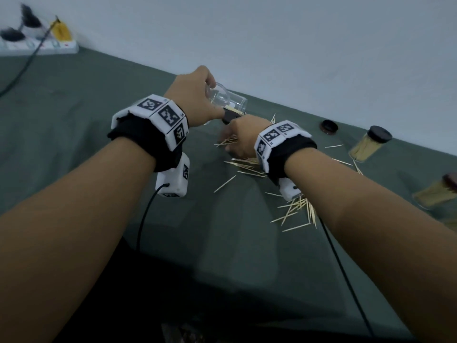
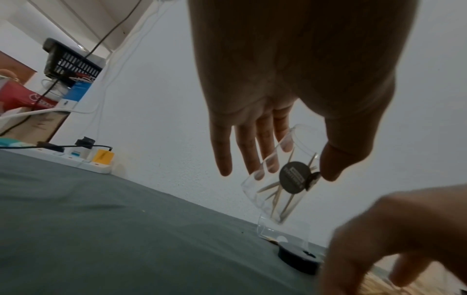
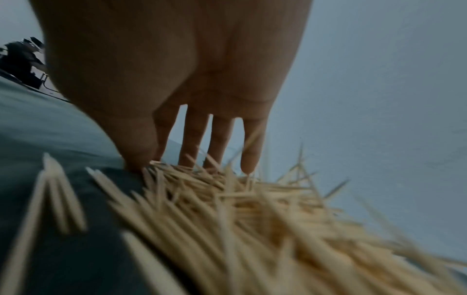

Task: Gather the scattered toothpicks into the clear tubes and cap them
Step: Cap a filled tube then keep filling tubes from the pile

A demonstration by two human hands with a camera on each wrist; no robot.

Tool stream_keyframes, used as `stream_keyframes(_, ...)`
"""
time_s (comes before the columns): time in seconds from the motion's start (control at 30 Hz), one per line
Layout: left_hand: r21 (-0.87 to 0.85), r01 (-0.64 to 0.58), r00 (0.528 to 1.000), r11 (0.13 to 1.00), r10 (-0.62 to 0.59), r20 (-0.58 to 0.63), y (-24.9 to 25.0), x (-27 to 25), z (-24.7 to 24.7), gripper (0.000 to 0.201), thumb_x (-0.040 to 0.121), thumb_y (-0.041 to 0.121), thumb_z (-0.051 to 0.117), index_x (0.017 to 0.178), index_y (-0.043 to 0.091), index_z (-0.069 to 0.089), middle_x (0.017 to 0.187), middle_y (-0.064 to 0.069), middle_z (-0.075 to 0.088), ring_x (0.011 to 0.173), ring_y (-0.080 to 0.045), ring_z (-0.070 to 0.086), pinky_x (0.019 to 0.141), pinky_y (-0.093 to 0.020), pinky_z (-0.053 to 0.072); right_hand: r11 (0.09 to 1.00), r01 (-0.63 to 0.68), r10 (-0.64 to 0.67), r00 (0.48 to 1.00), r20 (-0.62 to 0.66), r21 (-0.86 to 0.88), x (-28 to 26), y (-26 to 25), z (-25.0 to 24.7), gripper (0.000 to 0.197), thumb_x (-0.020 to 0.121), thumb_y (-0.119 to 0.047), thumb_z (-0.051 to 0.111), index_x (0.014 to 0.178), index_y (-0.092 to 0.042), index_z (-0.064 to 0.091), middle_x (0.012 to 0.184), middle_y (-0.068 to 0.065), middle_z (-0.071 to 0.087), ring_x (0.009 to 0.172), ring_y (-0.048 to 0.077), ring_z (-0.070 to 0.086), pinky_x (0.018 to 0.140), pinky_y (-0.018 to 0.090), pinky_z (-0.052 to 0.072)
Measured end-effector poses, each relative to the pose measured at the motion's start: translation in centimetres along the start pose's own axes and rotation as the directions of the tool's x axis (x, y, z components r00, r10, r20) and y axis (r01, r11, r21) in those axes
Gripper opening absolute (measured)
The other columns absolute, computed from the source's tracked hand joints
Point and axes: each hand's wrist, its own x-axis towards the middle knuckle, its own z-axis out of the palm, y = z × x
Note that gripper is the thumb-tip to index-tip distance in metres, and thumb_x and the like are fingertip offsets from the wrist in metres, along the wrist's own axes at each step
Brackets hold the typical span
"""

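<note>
My left hand (image 1: 212, 95) holds a clear tube (image 1: 230, 100) tilted above the green cloth, thumb on one side and fingers on the other. In the left wrist view the tube (image 2: 275, 191) holds a few toothpicks and bears a round black label. A black cap (image 1: 229, 118) lies on the cloth just under it. My right hand (image 1: 235, 139) reaches down into the scattered toothpicks (image 1: 247, 164). In the right wrist view its fingertips (image 3: 192, 157) and thumb touch the top of the toothpick pile (image 3: 240, 209), fingers fairly straight.
A second black cap (image 1: 329, 126) lies at the back right. A capped tube full of toothpicks (image 1: 369, 144) lies beyond it, another (image 1: 435, 191) at the right edge. More toothpicks (image 1: 296, 211) lie under my right wrist. A power strip (image 1: 39, 47) sits far left by the wall.
</note>
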Motion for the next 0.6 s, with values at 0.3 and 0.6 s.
stream_keyframes(0.3,0.040,0.008,0.999,0.999,-0.010,0.050,0.1,-0.1,0.3,0.049,0.077,0.031,0.074,0.117,0.015,0.052,0.110,-0.002,0.060,0.096,-0.018,0.058,0.074,-0.026,0.044,0.947,-0.098,0.113,0.993,0.029,-0.307,-3.6,4.2,-0.9,0.024,0.083,-0.039,0.056,0.078,-0.020,0.071,0.078,0.000,0.067,0.081,0.025,0.064,0.081,0.039,0.051)
stream_keyframes(0.6,0.064,0.034,0.999,0.997,-0.036,0.035,0.4,-0.9,0.5,0.046,0.075,0.030,0.074,0.114,0.016,0.053,0.109,-0.004,0.061,0.096,-0.020,0.058,0.076,-0.030,0.047,0.968,0.233,-0.237,0.971,0.026,0.090,-5.9,-1.0,0.9,0.032,0.070,-0.040,0.076,0.102,-0.040,0.073,0.089,-0.015,0.070,0.079,0.008,0.060,0.074,0.023,0.049)
